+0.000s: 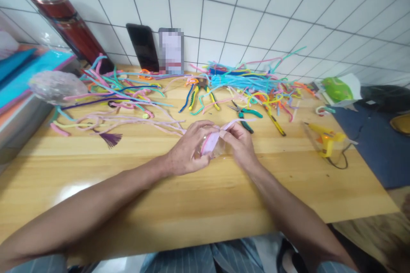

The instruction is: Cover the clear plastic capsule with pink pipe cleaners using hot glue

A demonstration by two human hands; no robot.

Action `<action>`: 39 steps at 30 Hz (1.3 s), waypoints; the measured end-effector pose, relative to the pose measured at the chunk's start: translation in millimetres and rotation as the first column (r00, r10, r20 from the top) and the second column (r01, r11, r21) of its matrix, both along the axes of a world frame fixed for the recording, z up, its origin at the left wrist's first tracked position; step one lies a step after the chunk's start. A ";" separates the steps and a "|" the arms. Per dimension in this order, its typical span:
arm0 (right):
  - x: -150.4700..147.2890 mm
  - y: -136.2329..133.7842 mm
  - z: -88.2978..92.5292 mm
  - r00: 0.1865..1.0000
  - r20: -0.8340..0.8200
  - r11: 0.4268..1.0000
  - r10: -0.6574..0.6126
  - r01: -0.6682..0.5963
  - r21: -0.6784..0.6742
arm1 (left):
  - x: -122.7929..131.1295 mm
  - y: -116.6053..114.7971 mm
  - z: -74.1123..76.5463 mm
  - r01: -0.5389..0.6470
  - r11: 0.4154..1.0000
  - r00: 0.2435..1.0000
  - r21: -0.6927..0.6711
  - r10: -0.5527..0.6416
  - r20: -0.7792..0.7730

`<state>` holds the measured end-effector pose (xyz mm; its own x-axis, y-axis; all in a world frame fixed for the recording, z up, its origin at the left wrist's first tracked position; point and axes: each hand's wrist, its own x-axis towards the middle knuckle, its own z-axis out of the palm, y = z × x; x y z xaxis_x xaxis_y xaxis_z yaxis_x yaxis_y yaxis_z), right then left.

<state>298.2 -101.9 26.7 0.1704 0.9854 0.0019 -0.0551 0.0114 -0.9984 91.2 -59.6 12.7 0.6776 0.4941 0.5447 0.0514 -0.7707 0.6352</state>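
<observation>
Fingers pinched, my right hand (241,144) holds a lilac strip (229,125) slanting rightward, away from the pink-edged lilac piece (209,143) my left hand (189,148) clasps.

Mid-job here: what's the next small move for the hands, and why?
Probably have the right hand ease the pale strip in against the lilac piece: the left hand steadies that piece, the right pinches at its edge, and the strip's end juts loose beyond the right hand.
</observation>
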 end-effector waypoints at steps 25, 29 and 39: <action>0.4 6.4 -2.2 0.999 -0.001 0.999 -0.032 0.032 0.024 | 1.3 10.2 -10.4 0.022 0.997 1.000 0.070 -0.021 -0.014; -0.5 6.9 1.8 0.999 -0.052 1.000 0.002 -0.001 0.027 | 1.3 8.1 -12.9 -0.009 0.995 1.000 0.101 0.009 0.003; 5.9 7.9 4.7 0.995 -0.058 0.997 0.076 -0.075 0.017 | 6.8 -4.1 -15.3 -0.175 0.973 0.984 0.149 0.177 -0.002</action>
<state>304.1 -94.0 31.4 0.0961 0.9953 0.0090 -0.1147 0.0201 -0.9932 98.0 -63.7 -2.6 0.5961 0.5212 0.6108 0.2035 -0.8339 0.5130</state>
